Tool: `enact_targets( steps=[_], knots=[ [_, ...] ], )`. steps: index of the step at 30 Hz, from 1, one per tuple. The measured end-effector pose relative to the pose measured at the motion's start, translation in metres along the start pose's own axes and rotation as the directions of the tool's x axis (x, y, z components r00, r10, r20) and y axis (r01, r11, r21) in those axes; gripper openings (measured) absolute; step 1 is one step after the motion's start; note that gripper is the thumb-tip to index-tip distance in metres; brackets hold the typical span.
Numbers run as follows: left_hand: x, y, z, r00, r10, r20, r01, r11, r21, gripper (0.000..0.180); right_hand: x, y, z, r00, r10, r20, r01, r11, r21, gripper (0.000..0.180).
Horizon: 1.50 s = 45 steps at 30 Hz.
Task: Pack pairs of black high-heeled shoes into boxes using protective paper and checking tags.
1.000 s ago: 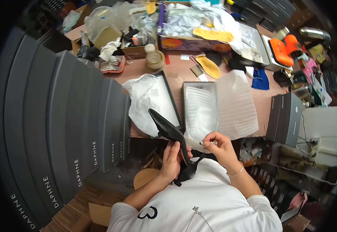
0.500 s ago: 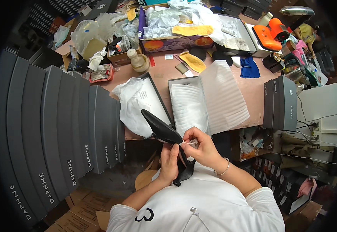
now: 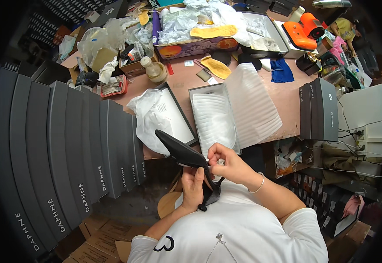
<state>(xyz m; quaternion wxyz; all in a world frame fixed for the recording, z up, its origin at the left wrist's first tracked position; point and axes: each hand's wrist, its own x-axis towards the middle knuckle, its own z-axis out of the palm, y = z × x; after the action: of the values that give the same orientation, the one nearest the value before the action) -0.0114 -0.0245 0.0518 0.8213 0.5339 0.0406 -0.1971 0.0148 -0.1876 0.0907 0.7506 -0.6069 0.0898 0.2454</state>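
Note:
A black pointed-toe shoe (image 3: 180, 149) is held in front of my chest, its toe up and to the left and its heel end low against my shirt. My left hand (image 3: 192, 189) grips it from the left side, thumb along its edge. At the shoe's opening, my right hand (image 3: 230, 166) has its fingers pinched around something small and whitish, mostly hidden. Beyond the hands lies an open shoe box (image 3: 191, 100) lined with ribbed white foam (image 3: 254, 105). Left of it rests a box lid (image 3: 176, 115) with crumpled white tissue paper (image 3: 146, 107) over it.
Grey shoe boxes (image 3: 64, 149) stand stacked along the left, with a smaller stack (image 3: 324, 109) at the table's right. Further back are a carton of wrapping paper (image 3: 191, 49), a glue bottle (image 3: 155, 72), yellow insoles (image 3: 217, 68), a blue cloth (image 3: 282, 71) and an orange device (image 3: 299, 36).
The shoe's toe has shifted slightly left and down, turning more of its upper into view. My right fingers have curled in closer to the shoe's opening.

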Motion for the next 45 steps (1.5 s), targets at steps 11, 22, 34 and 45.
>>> enact_targets(
  steps=[11,22,34,45],
  knots=[
    [0.007,0.014,0.009,0.997,-0.074,-0.029,0.072,0.996,-0.058,0.038,0.004,-0.012,0.009,0.998,-0.052,-0.027,0.054,0.996,0.077,0.026],
    [0.004,0.008,0.006,0.998,0.053,-0.026,-0.051,0.997,0.060,0.042,0.009,-0.009,0.009,0.998,0.032,0.051,-0.034,0.999,0.039,0.038],
    [0.012,0.004,-0.005,0.983,-0.175,-0.049,0.167,0.977,-0.135,0.036,0.007,-0.001,0.005,0.998,-0.059,-0.019,0.062,0.976,0.209,0.030],
    [0.007,0.005,-0.001,0.996,-0.081,-0.039,0.078,0.995,-0.063,0.039,0.009,-0.002,0.014,0.985,-0.150,-0.083,0.150,0.989,-0.009,0.029]
  ],
)
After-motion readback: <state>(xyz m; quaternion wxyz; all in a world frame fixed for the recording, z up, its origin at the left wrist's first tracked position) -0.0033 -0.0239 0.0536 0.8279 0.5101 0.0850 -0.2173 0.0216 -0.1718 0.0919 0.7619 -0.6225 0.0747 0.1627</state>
